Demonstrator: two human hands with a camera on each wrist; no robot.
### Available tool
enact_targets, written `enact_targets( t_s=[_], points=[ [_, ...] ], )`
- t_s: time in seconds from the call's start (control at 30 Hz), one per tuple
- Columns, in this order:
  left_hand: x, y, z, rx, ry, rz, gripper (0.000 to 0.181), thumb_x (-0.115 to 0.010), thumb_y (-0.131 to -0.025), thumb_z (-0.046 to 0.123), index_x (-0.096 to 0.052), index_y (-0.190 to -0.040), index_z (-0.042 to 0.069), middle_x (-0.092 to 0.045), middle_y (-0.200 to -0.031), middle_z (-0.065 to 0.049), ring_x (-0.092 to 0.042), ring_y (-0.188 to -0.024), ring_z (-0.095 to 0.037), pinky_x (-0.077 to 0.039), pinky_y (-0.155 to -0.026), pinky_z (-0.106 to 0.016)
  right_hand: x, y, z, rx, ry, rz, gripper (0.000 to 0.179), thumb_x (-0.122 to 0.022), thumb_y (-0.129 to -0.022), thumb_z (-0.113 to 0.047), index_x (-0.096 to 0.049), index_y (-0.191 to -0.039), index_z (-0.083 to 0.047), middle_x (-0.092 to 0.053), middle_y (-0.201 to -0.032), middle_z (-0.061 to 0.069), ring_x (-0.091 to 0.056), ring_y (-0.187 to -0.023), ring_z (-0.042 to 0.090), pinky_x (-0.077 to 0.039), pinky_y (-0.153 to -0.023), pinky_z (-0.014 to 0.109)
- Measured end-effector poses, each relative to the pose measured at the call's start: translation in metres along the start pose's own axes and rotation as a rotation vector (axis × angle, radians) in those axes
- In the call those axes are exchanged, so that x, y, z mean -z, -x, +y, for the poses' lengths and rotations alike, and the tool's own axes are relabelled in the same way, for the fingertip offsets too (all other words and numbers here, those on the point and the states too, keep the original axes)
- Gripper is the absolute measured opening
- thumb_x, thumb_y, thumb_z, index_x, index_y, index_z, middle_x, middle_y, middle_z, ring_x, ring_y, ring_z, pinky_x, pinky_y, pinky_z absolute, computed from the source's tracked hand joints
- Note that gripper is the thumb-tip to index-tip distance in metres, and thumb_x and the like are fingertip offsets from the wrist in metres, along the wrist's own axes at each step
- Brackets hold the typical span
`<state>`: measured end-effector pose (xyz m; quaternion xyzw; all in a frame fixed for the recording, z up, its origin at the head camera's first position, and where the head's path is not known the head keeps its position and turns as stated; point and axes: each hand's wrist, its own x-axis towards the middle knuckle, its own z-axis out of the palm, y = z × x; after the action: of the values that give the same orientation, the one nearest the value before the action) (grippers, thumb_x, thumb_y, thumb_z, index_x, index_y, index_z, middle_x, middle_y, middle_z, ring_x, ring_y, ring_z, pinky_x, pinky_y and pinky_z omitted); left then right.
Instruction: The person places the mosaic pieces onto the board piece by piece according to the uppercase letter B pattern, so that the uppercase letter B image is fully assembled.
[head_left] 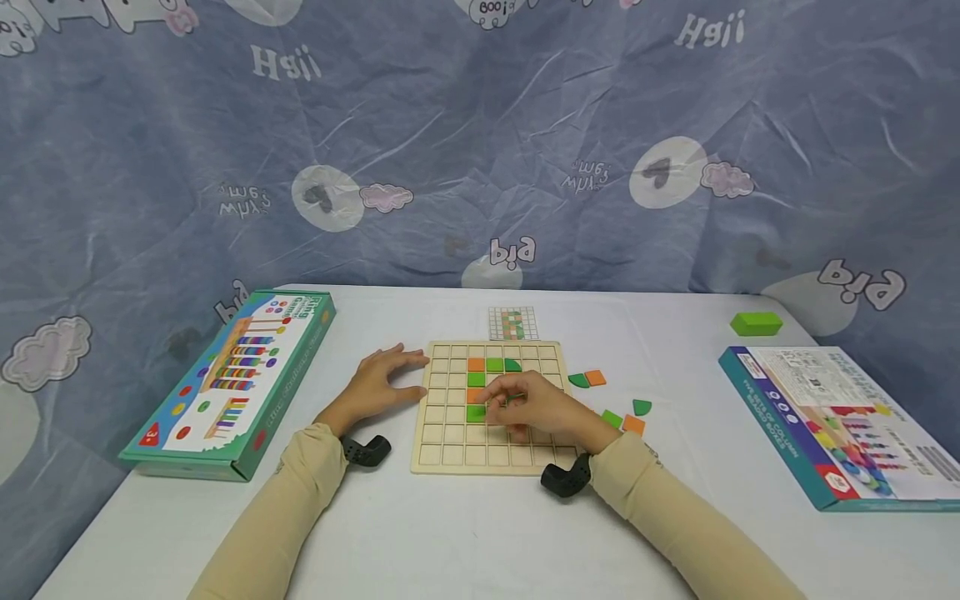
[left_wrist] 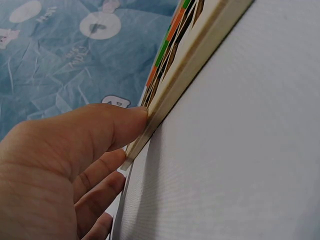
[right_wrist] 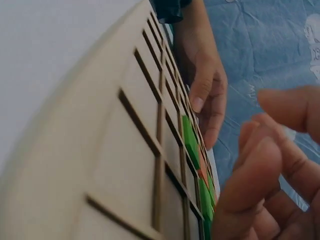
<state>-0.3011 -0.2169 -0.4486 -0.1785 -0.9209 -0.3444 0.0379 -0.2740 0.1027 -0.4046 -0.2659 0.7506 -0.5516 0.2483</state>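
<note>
A pale wooden grid board point(head_left: 442, 456) lies on the table, with orange and green tiles in several of its cells. My left hand point(head_left: 381, 383) is at the board's left edge, fingers spread; in the left wrist view its thumb point(left_wrist: 127, 125) rests against the rim. My right hand point(head_left: 534, 407) hovers over the middle of the board, fingers loosely bent, beside a green square tile point(head_left: 476, 413). Nothing shows between its thumb and fingers in the right wrist view. Above that tile in the same column is an orange tile point(head_left: 475, 396); the hand hides some cells.
A small pattern card point(head_left: 513, 323) lies behind the board. Loose pieces lie to the right, among them an orange square point(head_left: 596, 377) and a green quarter-round point(head_left: 642, 407). Flat game boxes lie left point(head_left: 225, 383) and right point(head_left: 847, 425), with a green block point(head_left: 756, 323) behind the right one.
</note>
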Motion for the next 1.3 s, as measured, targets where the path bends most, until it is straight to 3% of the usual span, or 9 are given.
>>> enact_targets(
  t_s=[0.13,0.23,0.47,1.0,1.3],
  points=[
    [0.000,-0.001,0.000,0.002,0.003,-0.002,0.057,-0.084,-0.092,0.027,-0.070,-0.144,0.006,-0.060,-0.156,-0.014,-0.033,-0.160,-0.043,-0.013,-0.132,-0.062,0.013,0.000,0.002,0.033,0.022,-0.075,0.034,-0.071,-0.101,-0.005,-0.067,-0.130,0.012,-0.071,-0.093,-0.002,-0.055,-0.061,0.011,-0.050,-0.057,0.022],
    [0.000,0.000,0.000,0.004,0.006,-0.004,0.057,-0.083,-0.092,0.026,-0.069,-0.144,0.006,-0.060,-0.157,-0.013,-0.033,-0.160,-0.043,-0.013,-0.133,-0.061,0.023,0.002,0.003,0.037,0.035,-0.087,0.034,-0.070,-0.102,-0.004,-0.067,-0.132,0.013,-0.073,-0.097,0.002,-0.057,-0.065,0.011,-0.053,-0.058,0.023],
    [0.000,0.000,0.000,0.006,0.005,-0.003,0.057,-0.083,-0.092,0.026,-0.069,-0.144,0.006,-0.059,-0.157,-0.014,-0.033,-0.160,-0.043,-0.012,-0.133,-0.061,0.047,0.009,0.003,0.005,0.008,0.030,0.034,-0.068,-0.104,-0.009,-0.068,-0.132,0.011,-0.070,-0.101,0.009,-0.053,-0.066,0.015,-0.050,-0.062,0.027],
    [0.000,-0.001,0.001,0.014,-0.007,-0.004,0.058,-0.083,-0.092,0.027,-0.069,-0.144,0.006,-0.058,-0.158,-0.015,-0.033,-0.160,-0.043,-0.012,-0.133,-0.061,0.120,0.042,0.026,-0.044,-0.028,0.264,0.044,-0.067,-0.108,-0.012,-0.058,-0.143,0.012,-0.064,-0.085,0.005,-0.051,-0.068,0.014,-0.046,-0.062,0.030],
    [0.000,0.000,0.002,0.014,-0.005,-0.009,0.056,-0.083,-0.092,0.026,-0.069,-0.143,0.006,-0.058,-0.158,-0.015,-0.032,-0.160,-0.043,-0.013,-0.133,-0.059,0.140,0.054,0.043,-0.122,0.001,0.342,0.042,-0.067,-0.107,-0.017,-0.063,-0.141,0.006,-0.064,-0.090,0.001,-0.051,-0.068,0.012,-0.044,-0.058,0.023]
  ],
)
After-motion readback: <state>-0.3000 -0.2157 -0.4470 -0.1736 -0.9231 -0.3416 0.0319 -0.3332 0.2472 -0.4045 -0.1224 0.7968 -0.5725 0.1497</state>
